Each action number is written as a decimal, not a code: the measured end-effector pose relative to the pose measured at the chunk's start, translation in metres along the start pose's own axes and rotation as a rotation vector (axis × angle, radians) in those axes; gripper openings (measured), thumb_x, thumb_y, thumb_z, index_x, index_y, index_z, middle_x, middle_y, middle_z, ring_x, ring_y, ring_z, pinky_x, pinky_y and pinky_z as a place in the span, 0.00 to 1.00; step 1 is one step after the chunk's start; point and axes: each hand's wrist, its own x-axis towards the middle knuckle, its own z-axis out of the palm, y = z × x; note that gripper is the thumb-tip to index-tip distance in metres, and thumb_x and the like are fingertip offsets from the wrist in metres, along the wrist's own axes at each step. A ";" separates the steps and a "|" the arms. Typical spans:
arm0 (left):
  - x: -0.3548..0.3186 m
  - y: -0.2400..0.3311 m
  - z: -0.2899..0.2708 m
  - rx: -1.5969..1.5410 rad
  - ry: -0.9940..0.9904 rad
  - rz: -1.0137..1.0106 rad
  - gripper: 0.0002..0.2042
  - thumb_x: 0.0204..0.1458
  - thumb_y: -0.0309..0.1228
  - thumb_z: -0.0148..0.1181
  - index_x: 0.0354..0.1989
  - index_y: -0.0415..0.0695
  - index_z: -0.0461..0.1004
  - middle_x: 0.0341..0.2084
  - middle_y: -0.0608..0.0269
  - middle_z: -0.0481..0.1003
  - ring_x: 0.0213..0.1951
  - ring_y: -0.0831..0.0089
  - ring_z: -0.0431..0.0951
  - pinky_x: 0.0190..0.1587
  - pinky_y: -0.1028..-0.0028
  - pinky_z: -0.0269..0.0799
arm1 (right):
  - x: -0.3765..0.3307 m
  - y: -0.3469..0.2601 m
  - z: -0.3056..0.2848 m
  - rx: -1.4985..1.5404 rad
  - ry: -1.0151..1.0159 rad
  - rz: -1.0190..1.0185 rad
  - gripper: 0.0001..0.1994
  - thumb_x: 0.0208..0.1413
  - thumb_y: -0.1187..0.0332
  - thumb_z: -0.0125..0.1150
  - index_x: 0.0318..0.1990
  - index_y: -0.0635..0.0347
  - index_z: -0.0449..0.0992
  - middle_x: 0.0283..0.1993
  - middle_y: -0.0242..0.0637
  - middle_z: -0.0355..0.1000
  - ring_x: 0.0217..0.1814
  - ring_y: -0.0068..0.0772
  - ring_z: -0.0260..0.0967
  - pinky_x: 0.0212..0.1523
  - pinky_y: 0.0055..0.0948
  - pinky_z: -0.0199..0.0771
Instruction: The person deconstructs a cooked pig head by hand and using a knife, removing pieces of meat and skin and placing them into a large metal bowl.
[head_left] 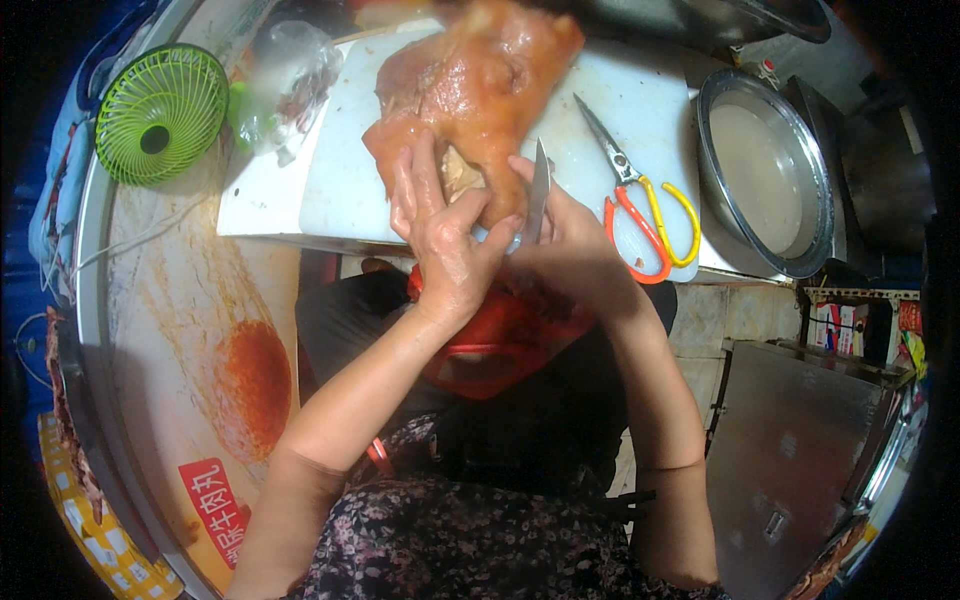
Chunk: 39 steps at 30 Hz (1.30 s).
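A large piece of glossy orange-brown cooked meat [480, 85] with its skin on lies on the white cutting board [340, 185]. Near its front end, a cut opening bares paler flesh. My left hand [445, 230] grips that end, fingers over the skin and thumb on the opposite side of the opening. In my right hand [565, 235] is a knife [539, 185], its blade pointing away from me just right of the meat; its handle is mostly hidden. My right fingertips touch the meat's right edge.
Scissors [640, 210] with red and yellow handles lie right of the meat. Beyond them stands a metal basin [710, 175] of cloudy liquid. A green fan [160, 115] and a clear plastic bag [295, 75] are at left. Something red and plastic [490, 345] is below the board's front edge.
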 end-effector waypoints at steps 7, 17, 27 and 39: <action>0.001 -0.001 0.000 0.005 0.002 0.017 0.13 0.31 0.29 0.76 0.27 0.39 0.83 0.72 0.40 0.55 0.70 0.37 0.55 0.65 0.48 0.53 | 0.011 0.012 -0.004 0.091 0.012 -0.135 0.39 0.52 0.72 0.67 0.71 0.75 0.56 0.54 0.48 0.76 0.54 0.27 0.74 0.57 0.29 0.74; 0.001 -0.001 0.000 -0.013 0.018 0.036 0.13 0.30 0.29 0.77 0.25 0.39 0.82 0.72 0.40 0.55 0.70 0.38 0.55 0.65 0.48 0.53 | 0.003 -0.011 -0.011 0.328 -0.090 0.057 0.38 0.52 0.79 0.64 0.70 0.73 0.54 0.49 0.42 0.77 0.44 0.23 0.75 0.45 0.23 0.75; 0.000 0.001 0.000 0.013 -0.011 0.008 0.13 0.32 0.31 0.78 0.27 0.40 0.83 0.73 0.41 0.53 0.71 0.37 0.52 0.67 0.48 0.51 | 0.036 -0.013 -0.021 0.484 0.377 -0.128 0.03 0.53 0.79 0.66 0.35 0.69 0.80 0.27 0.37 0.78 0.26 0.21 0.72 0.28 0.20 0.68; 0.001 0.001 -0.001 0.018 0.001 0.035 0.14 0.30 0.31 0.79 0.24 0.39 0.81 0.72 0.41 0.54 0.70 0.38 0.55 0.66 0.49 0.53 | 0.057 0.002 -0.007 0.441 0.479 -0.146 0.04 0.54 0.77 0.69 0.30 0.68 0.80 0.25 0.37 0.78 0.23 0.21 0.72 0.24 0.19 0.67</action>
